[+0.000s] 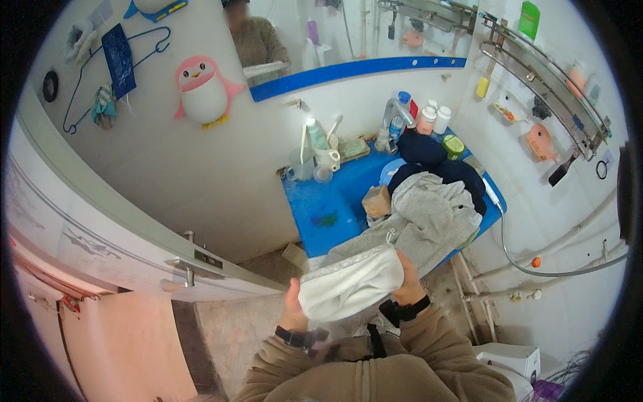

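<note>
I hold a grey garment (435,208) by its end nearest me, with its white inner side (351,285) turned outward and spread between my hands. My left hand (293,309) grips the left edge, thumb up. At the right edge my right hand (408,283) is closed on the cloth, its fingers partly hidden. A short drawstring (391,236) shows near the top of the white part. From there the grey cloth runs onto the blue washbasin counter (311,201), where it lies heaped against dark navy clothing (422,147). A tan block of soap (376,201) sits beside it.
Cups (301,164), a faucet (395,114) and white bottles (442,119) line the counter's back. A shower hose (516,261) hangs at the right, below a glass shelf (549,80). The door (134,234) with its handle (181,281) stands at my left.
</note>
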Tool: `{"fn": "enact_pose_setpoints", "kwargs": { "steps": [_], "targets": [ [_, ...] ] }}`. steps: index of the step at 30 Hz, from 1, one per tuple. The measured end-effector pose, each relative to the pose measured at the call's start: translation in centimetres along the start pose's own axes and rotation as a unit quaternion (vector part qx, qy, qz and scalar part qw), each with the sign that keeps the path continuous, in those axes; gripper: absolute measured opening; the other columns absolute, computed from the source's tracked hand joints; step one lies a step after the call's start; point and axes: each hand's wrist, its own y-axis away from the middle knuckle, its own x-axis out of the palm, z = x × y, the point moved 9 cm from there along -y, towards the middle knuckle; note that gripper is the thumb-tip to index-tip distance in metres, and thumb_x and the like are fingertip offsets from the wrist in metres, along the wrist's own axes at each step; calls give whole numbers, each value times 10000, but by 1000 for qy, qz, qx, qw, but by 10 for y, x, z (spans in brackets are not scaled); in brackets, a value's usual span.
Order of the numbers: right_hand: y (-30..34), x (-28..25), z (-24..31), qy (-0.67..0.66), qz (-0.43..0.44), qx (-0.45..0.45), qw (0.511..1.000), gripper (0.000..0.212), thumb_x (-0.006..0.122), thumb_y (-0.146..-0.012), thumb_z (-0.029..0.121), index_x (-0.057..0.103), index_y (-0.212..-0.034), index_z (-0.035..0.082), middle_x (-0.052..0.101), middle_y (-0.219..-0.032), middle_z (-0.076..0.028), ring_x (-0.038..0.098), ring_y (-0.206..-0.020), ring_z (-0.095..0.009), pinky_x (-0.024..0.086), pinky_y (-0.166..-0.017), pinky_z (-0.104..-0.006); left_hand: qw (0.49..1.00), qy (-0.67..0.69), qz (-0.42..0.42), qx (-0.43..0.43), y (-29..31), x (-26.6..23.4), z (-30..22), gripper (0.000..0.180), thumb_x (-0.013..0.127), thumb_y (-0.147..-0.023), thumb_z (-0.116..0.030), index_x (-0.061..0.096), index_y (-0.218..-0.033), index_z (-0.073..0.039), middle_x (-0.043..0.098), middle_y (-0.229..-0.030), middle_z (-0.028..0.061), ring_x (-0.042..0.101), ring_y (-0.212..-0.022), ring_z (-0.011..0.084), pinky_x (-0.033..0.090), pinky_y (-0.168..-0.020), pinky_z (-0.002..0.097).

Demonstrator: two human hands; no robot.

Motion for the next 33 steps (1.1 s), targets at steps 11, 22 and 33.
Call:
{"fn": "enact_pose_setpoints", "kwargs": {
  "steps": [11,22,33],
  "targets": [
    [-13,-19,-45,-123,-72,208,968,394,433,-981,99,398,-1364,15,545,-1259,-86,552,-1121,-214,449,-954,-372,514,-775,-230,286,9,26,-42,217,562,-905,-99,597,-1093,4,658,-981,151,637,-892,226,501,-800,339],
    [-60,50,4,237,111,66,963,340,512,-935,36,512,-1270,-19,595,-1156,-46,565,-1020,-138,461,-874,-275,728,-678,43,-90,-65,43,13,594,667,-826,-170,422,-1336,10,518,-1291,137,517,-1157,244,425,-962,369],
    [-6,-37,-30,616,36,11,787,210,558,-901,92,620,-1085,11,656,-1046,-109,616,-905,-203,476,-773,-323,966,-245,-86,18,-70,80,-8,670,547,-898,-506,359,-1392,-94,483,-1353,104,496,-1221,266,411,-1029,457]
  ]
}}
